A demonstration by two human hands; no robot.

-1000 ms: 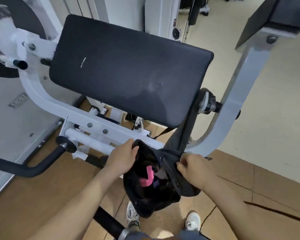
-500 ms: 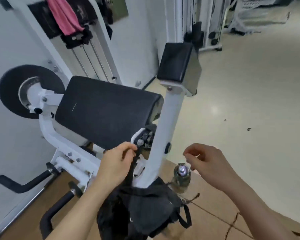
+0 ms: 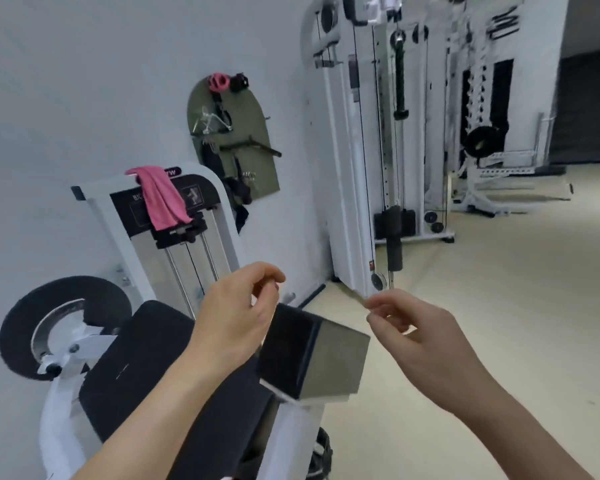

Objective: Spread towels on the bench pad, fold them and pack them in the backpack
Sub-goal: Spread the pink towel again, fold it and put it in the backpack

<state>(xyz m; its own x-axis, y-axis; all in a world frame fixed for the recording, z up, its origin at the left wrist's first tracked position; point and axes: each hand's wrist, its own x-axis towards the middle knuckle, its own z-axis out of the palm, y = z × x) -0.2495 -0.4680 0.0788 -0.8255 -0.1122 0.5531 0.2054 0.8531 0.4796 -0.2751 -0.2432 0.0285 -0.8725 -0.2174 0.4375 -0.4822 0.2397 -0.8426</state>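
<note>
Both hands are raised and hold nothing: the left hand point(image 3: 236, 317) has its fingers loosely curled, and the right hand point(image 3: 420, 334) has thumb and forefinger close together, seemingly empty, though blur makes that uncertain. 1 pink cloth towel point(image 3: 161, 199) hangs over the top edge of the white weight-stack machine point(image 3: 201, 237), well beyond the black padded bench pad point(image 3: 142, 358). Fetching looks like the step in hand. The next move calls for a forward reach, lifting the towel off that edge. A square black pad point(image 3: 309, 355) on its white post point(image 3: 291, 434) juts up between the 2 forearms, and the pale floor point(image 3: 499, 306) to the right gives room.
</note>
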